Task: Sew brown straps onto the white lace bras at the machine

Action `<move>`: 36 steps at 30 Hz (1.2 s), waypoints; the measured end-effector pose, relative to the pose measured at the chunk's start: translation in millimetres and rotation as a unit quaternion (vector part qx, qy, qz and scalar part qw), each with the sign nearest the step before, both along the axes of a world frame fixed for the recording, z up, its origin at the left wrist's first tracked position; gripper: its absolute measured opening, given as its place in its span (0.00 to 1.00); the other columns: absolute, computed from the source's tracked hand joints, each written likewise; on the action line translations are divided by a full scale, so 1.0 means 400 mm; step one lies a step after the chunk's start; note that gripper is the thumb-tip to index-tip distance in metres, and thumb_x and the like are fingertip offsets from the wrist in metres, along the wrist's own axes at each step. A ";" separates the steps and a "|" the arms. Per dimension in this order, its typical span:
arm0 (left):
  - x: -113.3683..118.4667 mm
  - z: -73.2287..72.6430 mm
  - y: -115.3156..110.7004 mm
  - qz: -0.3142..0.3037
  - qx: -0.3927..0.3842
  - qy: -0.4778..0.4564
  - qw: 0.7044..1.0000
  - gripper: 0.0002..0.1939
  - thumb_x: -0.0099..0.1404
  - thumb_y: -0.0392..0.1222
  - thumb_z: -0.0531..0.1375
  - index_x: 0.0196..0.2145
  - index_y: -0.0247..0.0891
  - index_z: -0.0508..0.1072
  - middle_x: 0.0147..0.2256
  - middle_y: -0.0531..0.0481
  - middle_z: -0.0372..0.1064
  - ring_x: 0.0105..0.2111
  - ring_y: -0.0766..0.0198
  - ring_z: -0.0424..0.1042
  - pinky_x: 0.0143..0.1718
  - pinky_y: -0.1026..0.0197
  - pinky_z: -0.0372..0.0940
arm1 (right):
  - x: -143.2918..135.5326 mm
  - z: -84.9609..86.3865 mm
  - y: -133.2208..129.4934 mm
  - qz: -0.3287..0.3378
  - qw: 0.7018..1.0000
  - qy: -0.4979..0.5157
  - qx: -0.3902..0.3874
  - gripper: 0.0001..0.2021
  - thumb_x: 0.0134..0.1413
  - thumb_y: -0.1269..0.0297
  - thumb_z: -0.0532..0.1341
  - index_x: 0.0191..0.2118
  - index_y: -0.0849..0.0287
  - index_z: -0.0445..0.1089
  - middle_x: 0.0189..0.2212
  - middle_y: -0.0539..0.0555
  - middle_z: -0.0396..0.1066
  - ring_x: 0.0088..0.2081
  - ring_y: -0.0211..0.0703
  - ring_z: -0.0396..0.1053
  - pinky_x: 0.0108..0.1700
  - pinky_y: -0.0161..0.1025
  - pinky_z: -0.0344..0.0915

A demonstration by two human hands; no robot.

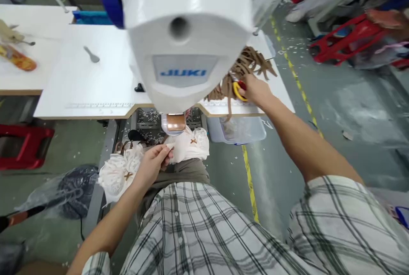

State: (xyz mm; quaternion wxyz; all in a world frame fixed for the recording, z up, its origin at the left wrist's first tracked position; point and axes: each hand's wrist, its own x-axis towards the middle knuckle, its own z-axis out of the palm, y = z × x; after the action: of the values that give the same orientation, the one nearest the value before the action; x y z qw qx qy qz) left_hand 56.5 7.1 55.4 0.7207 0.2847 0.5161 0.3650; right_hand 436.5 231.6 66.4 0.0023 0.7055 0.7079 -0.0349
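One head-worn camera is looking forward and steeply down over the wearer's plaid shirt; sewing machine is looming close, top centre, covering part of the counter; hands are showing beyond the shirt.

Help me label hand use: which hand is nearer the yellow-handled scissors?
Right. The right hand is on the scissors, at their handles; the left hand is farther off, at the white fabric, below and left of them in the picture.
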 end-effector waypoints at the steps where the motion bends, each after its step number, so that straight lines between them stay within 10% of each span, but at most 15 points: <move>1: -0.003 -0.002 -0.002 -0.001 -0.002 -0.011 1.000 0.20 0.60 0.56 0.66 0.27 0.35 0.70 0.21 0.57 0.58 0.20 0.74 0.55 0.19 0.71 0.48 | 0.005 -0.001 -0.026 -0.019 1.000 0.010 0.005 0.24 0.63 0.59 0.58 0.57 0.73 0.64 0.43 0.72 0.74 0.38 0.45 0.69 0.38 0.41 0.57; 8: -0.018 -0.008 -0.005 0.033 -0.011 -0.063 0.997 0.17 0.61 0.52 0.66 0.29 0.34 0.72 0.25 0.53 0.64 0.21 0.75 0.59 0.20 0.71 0.52 | -0.037 0.075 -0.324 -0.138 0.954 0.253 0.080 0.21 0.59 0.58 0.61 0.56 0.57 0.67 0.44 0.61 0.75 0.27 0.36 0.71 0.29 0.36 0.62; 14: -0.006 0.000 0.004 0.038 -0.034 -0.094 0.994 0.14 0.61 0.49 0.66 0.30 0.35 0.73 0.28 0.53 0.66 0.23 0.75 0.60 0.22 0.71 0.57 | -0.233 0.098 -0.603 0.195 0.954 0.222 -0.061 0.18 0.55 0.59 0.63 0.52 0.54 0.72 0.45 0.57 0.74 0.34 0.44 0.72 0.32 0.39 0.69; 21: 0.006 0.009 0.002 -0.010 -0.002 -0.005 1.000 0.16 0.64 0.52 0.62 0.28 0.35 0.73 0.24 0.53 0.64 0.22 0.73 0.59 0.19 0.71 0.50 | -0.353 0.032 -0.599 0.233 0.946 0.227 -0.010 0.16 0.59 0.61 0.62 0.53 0.57 0.69 0.46 0.58 0.72 0.41 0.47 0.74 0.39 0.42 0.72; 36: -0.015 0.000 0.008 0.067 -0.033 -0.089 0.993 0.17 0.54 0.51 0.70 0.27 0.33 0.74 0.21 0.55 0.61 0.20 0.75 0.56 0.20 0.70 0.51 | -0.331 0.023 -0.604 0.174 0.913 0.355 -0.101 0.22 0.50 0.66 0.64 0.53 0.52 0.67 0.41 0.54 0.70 0.29 0.39 0.67 0.33 0.40 0.70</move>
State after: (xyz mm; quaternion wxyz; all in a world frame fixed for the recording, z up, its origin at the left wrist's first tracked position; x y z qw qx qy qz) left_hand 50.6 10.3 55.5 0.7466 0.1923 0.4798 0.4187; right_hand 304.0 -10.1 75.5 -0.1717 0.5087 0.7661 -0.3533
